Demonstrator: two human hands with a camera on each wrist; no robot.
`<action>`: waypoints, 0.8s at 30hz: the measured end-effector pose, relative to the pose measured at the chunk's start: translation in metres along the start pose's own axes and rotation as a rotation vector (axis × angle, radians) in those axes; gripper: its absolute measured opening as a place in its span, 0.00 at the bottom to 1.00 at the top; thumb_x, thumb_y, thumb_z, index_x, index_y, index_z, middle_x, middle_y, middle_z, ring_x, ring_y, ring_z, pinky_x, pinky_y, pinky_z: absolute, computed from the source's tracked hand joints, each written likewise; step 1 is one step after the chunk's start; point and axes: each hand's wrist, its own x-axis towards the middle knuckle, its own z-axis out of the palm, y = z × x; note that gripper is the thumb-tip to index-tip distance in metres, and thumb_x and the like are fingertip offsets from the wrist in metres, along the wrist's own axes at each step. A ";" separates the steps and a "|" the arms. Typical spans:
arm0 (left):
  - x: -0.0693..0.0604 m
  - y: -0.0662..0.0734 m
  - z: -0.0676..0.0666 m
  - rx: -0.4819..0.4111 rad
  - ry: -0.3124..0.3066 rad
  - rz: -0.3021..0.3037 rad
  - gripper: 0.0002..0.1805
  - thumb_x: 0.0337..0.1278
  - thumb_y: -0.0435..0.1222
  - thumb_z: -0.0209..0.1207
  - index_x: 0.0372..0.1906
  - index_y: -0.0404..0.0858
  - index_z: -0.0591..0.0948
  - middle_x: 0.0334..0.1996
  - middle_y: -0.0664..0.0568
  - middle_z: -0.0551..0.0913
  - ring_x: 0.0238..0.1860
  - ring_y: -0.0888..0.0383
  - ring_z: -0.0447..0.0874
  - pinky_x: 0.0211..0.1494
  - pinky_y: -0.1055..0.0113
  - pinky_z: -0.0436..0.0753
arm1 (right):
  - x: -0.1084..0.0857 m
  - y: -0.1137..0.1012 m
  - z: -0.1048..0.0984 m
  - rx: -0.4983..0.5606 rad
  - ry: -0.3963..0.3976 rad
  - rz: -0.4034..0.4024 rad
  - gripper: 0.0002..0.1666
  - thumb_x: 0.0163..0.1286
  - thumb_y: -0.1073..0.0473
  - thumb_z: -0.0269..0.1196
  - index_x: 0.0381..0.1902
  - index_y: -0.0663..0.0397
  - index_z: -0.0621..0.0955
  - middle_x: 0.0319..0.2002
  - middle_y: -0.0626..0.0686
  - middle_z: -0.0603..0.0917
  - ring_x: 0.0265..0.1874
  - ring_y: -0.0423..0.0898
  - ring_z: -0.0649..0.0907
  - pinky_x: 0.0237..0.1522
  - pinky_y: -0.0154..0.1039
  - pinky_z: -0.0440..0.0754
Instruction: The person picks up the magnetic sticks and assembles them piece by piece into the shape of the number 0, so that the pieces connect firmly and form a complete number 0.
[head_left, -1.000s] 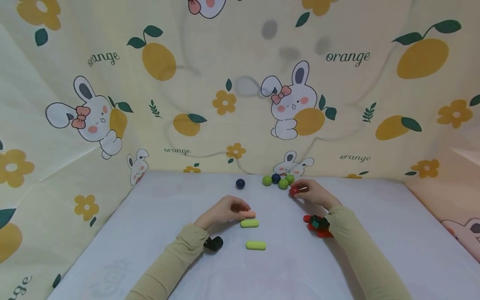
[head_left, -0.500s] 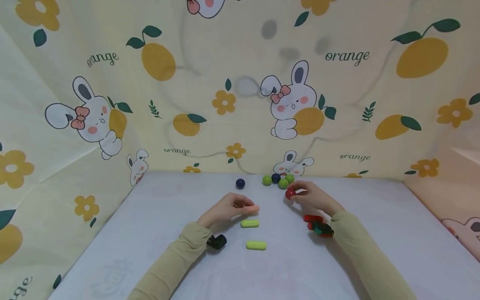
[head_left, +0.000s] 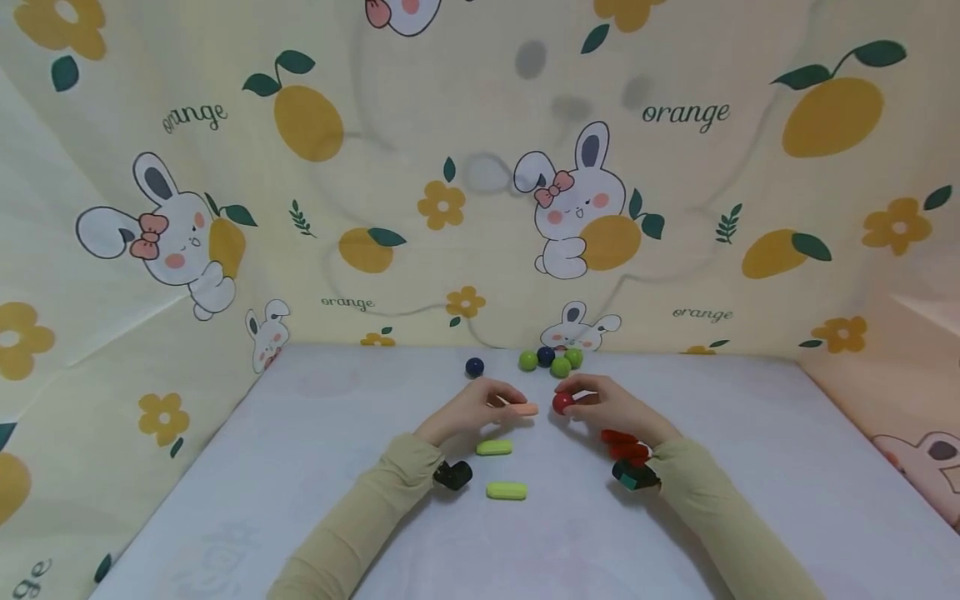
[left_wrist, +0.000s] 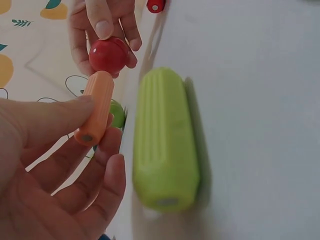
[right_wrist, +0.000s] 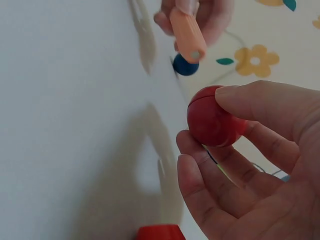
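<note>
In the head view my left hand pinches a peach-orange ribbed rod between thumb and fingers. The left wrist view shows the rod with a small dark disc in its near end. Opposite, my right hand holds a red ball, gripped by thumb and fingertips. A seam runs over the ball in the right wrist view. Rod and ball face each other above the table, with a narrow gap between them in the head view. Below my left hand lies a lime-green rod.
A second lime-green rod lies nearer the front. Red rods lie beneath my right wrist. Along the back are green balls, a dark blue ball among them, and another dark blue ball to the left. A patterned cloth hangs behind.
My left hand has lifted the orange rod off its place by the green rod and carried it right and farther back. My right hand has brought the red ball left and nearer, toward the rod.
</note>
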 end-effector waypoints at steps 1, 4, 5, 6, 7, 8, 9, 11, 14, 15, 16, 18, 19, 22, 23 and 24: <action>0.001 0.001 0.001 0.003 0.001 0.002 0.12 0.59 0.35 0.63 0.48 0.43 0.84 0.43 0.59 0.83 0.42 0.58 0.80 0.45 0.68 0.79 | 0.001 0.000 0.001 0.004 -0.008 -0.006 0.24 0.65 0.55 0.66 0.58 0.53 0.76 0.53 0.52 0.78 0.51 0.51 0.79 0.53 0.50 0.77; 0.003 0.004 0.004 -0.002 -0.001 0.007 0.12 0.60 0.35 0.63 0.49 0.43 0.84 0.43 0.60 0.83 0.42 0.58 0.79 0.46 0.68 0.79 | 0.002 -0.001 0.005 0.016 -0.029 -0.013 0.22 0.65 0.56 0.66 0.56 0.54 0.77 0.52 0.52 0.78 0.50 0.51 0.80 0.56 0.53 0.75; 0.004 0.005 0.005 -0.007 -0.001 0.008 0.12 0.60 0.35 0.63 0.49 0.44 0.84 0.43 0.60 0.83 0.42 0.58 0.79 0.45 0.68 0.79 | 0.003 -0.001 0.006 0.014 -0.034 -0.012 0.22 0.65 0.56 0.66 0.56 0.54 0.77 0.51 0.52 0.78 0.50 0.51 0.80 0.56 0.53 0.75; 0.004 0.006 0.005 -0.009 0.000 0.009 0.12 0.60 0.35 0.63 0.49 0.44 0.84 0.43 0.60 0.83 0.42 0.58 0.79 0.45 0.68 0.79 | 0.003 -0.001 0.007 0.013 -0.038 -0.008 0.21 0.65 0.56 0.66 0.55 0.53 0.77 0.51 0.52 0.78 0.50 0.51 0.80 0.56 0.54 0.74; 0.004 0.006 0.006 -0.008 0.002 0.015 0.12 0.60 0.34 0.63 0.49 0.43 0.84 0.43 0.60 0.83 0.42 0.58 0.80 0.45 0.69 0.79 | 0.004 -0.001 0.008 0.012 -0.040 -0.009 0.21 0.65 0.56 0.65 0.55 0.53 0.77 0.51 0.52 0.78 0.50 0.51 0.80 0.56 0.54 0.74; 0.005 0.006 0.007 -0.013 0.004 0.021 0.12 0.59 0.34 0.63 0.49 0.43 0.84 0.43 0.60 0.83 0.42 0.58 0.80 0.45 0.69 0.79 | 0.004 -0.001 0.009 0.009 -0.042 -0.010 0.21 0.66 0.56 0.65 0.55 0.54 0.77 0.51 0.53 0.78 0.50 0.51 0.80 0.56 0.54 0.75; 0.006 0.006 0.008 -0.014 0.007 0.027 0.12 0.59 0.33 0.63 0.48 0.43 0.84 0.42 0.59 0.83 0.42 0.58 0.80 0.45 0.69 0.80 | 0.005 -0.001 0.009 0.006 -0.043 -0.010 0.21 0.66 0.57 0.65 0.55 0.54 0.77 0.51 0.53 0.78 0.49 0.51 0.80 0.56 0.54 0.75; 0.007 0.006 0.009 -0.017 0.010 0.036 0.12 0.59 0.32 0.63 0.48 0.42 0.84 0.42 0.59 0.83 0.41 0.57 0.80 0.44 0.69 0.80 | 0.006 -0.001 0.009 0.002 -0.042 -0.013 0.21 0.65 0.58 0.65 0.55 0.55 0.77 0.51 0.53 0.78 0.49 0.51 0.80 0.56 0.54 0.75; 0.009 0.007 0.009 -0.029 0.010 0.032 0.12 0.58 0.30 0.63 0.48 0.41 0.84 0.42 0.58 0.83 0.41 0.57 0.80 0.45 0.69 0.80 | 0.006 -0.001 0.008 -0.003 -0.039 -0.021 0.21 0.66 0.59 0.65 0.55 0.56 0.76 0.51 0.53 0.79 0.49 0.51 0.80 0.56 0.52 0.75; 0.010 0.007 0.009 -0.034 0.012 0.023 0.13 0.58 0.30 0.63 0.48 0.41 0.84 0.42 0.58 0.83 0.42 0.57 0.80 0.45 0.69 0.80 | 0.006 -0.001 0.008 -0.003 -0.038 -0.024 0.21 0.66 0.59 0.65 0.56 0.56 0.76 0.51 0.53 0.79 0.48 0.51 0.80 0.56 0.52 0.76; 0.010 0.008 0.009 -0.047 0.012 0.014 0.13 0.58 0.29 0.63 0.48 0.40 0.84 0.42 0.58 0.83 0.42 0.57 0.80 0.45 0.69 0.80 | 0.007 -0.001 0.008 -0.004 -0.036 -0.029 0.21 0.66 0.60 0.65 0.56 0.56 0.76 0.51 0.53 0.79 0.48 0.51 0.80 0.56 0.52 0.76; 0.010 0.009 0.008 -0.071 0.012 -0.002 0.14 0.58 0.28 0.63 0.49 0.38 0.83 0.43 0.57 0.83 0.42 0.56 0.80 0.44 0.69 0.81 | 0.007 0.000 0.007 -0.005 -0.032 -0.038 0.21 0.65 0.60 0.65 0.55 0.57 0.77 0.51 0.53 0.79 0.48 0.50 0.81 0.56 0.51 0.76; 0.010 0.009 0.008 -0.079 0.013 -0.008 0.15 0.57 0.28 0.63 0.50 0.37 0.83 0.43 0.57 0.83 0.42 0.56 0.80 0.44 0.68 0.81 | 0.007 0.000 0.007 -0.004 -0.031 -0.041 0.21 0.65 0.60 0.65 0.56 0.57 0.76 0.51 0.54 0.79 0.48 0.50 0.81 0.56 0.50 0.76; 0.009 0.008 0.005 -0.093 0.017 -0.002 0.17 0.57 0.28 0.63 0.52 0.33 0.81 0.44 0.54 0.83 0.43 0.54 0.80 0.43 0.67 0.82 | 0.008 0.001 0.006 -0.006 -0.025 -0.052 0.22 0.65 0.61 0.65 0.56 0.59 0.76 0.51 0.54 0.79 0.48 0.50 0.81 0.56 0.50 0.76; 0.009 0.006 0.004 -0.089 0.020 0.002 0.17 0.56 0.29 0.64 0.52 0.33 0.81 0.44 0.54 0.83 0.43 0.54 0.81 0.43 0.68 0.82 | 0.008 0.002 0.007 -0.006 -0.023 -0.053 0.22 0.65 0.61 0.65 0.56 0.59 0.76 0.51 0.54 0.79 0.48 0.50 0.81 0.56 0.50 0.76; 0.008 0.005 0.002 -0.086 0.024 0.005 0.17 0.56 0.29 0.64 0.52 0.33 0.81 0.44 0.53 0.83 0.43 0.54 0.81 0.43 0.68 0.82 | 0.008 0.002 0.007 -0.006 -0.021 -0.053 0.22 0.65 0.61 0.66 0.56 0.59 0.76 0.51 0.54 0.79 0.48 0.50 0.81 0.56 0.49 0.76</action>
